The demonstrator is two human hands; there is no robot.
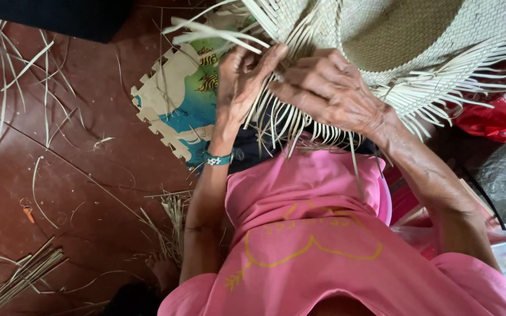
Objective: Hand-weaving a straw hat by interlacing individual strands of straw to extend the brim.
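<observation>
Weaving a straw hat (pixel 393 35) held upside over my lap; my left hand (pixel 242 79) had its fingers half-curled, pinching loose straw strips (pixel 288 120) at the brim edge. My right hand (pixel 329 88) was closed over the same fringe. Strips looked light, springy, likely brittle; best gripped near the woven edge. Foam mat (pixel 177 99) sat below.

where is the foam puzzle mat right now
In the head view, the foam puzzle mat lies on the red floor, beside the left hand, under the woven hat.
</observation>
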